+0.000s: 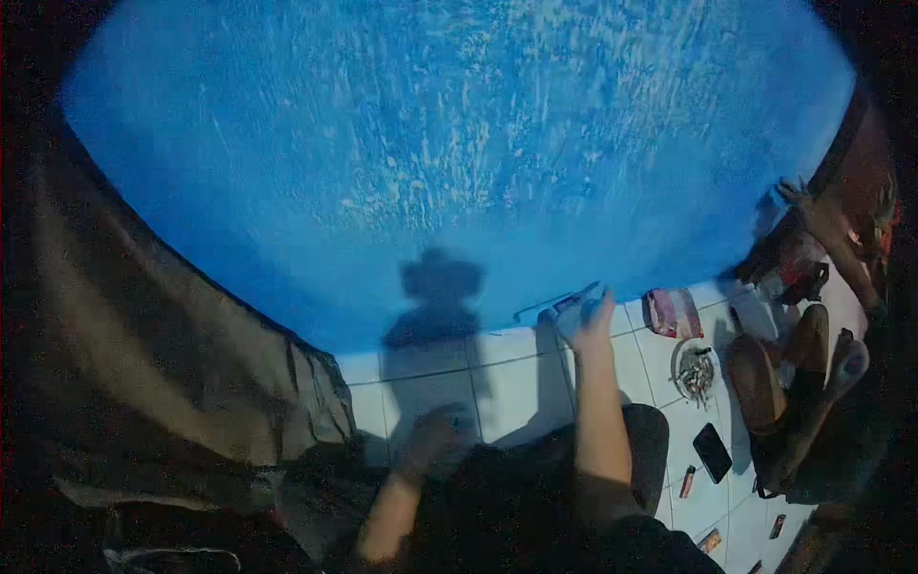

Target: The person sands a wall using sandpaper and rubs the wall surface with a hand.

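A large blue surface [316, 163] with whitish streaks and flecks fills the upper view and meets a floor of white tiles [521, 373]. At its lower edge, my right hand [585, 318] is closed around something pale. A slim, flat piece [550, 304] sticks out to the left of that hand, close to the blue surface; its kind is unclear. My left hand [432, 435] is lower, over the tiles and in shadow. Its fingers are too dark and blurred to make out. The shadow of a head and shoulders [435, 297] falls across the blue surface between my arms.
Right of my arm are a pink packet [672, 314], a round dish [693, 373] of small stick-like bits, a black phone [712, 452] and an orange lighter-like object [688, 481]. Another person's hand [808, 206] reaches to the blue surface. Dark fabric [191, 354] hangs at left.
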Tool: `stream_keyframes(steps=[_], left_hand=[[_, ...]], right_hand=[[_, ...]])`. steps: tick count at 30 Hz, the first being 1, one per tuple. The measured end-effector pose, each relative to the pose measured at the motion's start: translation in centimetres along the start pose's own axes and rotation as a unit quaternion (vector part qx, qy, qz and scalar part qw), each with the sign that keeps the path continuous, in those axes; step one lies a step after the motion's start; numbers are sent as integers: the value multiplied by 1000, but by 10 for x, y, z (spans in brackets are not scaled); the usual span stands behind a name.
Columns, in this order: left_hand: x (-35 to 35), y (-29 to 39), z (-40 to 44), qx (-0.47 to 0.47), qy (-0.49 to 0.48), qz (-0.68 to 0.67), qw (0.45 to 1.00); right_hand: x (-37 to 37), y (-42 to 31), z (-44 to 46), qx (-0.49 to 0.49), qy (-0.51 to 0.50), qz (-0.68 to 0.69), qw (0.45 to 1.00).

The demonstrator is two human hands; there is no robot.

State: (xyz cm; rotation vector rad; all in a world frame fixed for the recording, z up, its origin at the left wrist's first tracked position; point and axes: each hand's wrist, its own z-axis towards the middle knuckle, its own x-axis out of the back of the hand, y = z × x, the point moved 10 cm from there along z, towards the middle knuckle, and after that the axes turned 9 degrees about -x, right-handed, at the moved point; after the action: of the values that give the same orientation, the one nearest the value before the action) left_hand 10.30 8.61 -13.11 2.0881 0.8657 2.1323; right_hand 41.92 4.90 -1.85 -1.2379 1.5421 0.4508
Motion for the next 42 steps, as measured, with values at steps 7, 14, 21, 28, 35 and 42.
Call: stream_keyframes(steps=[7,14,21,28,35,42], left_hand=[[31,25,10,40,-117,-75,989],[18,4,3,113,-90,-109,983],[27,9,7,105,-99,-119,982],[24,13,11,97,-107,-112,983],[12,3,5,96,-101,-76,987],[-3,-10,1,105,-99,-125,982]], right_hand=[[36,-6,19,-20,29,-8,999],[39,8,25,69,48,-63,994],[33,-9,21,45,16,26,999],[23,-1,14,41,55,35,997],[39,8,26,81,36,-38,995],[46,6,29,57,2,-45,997]])
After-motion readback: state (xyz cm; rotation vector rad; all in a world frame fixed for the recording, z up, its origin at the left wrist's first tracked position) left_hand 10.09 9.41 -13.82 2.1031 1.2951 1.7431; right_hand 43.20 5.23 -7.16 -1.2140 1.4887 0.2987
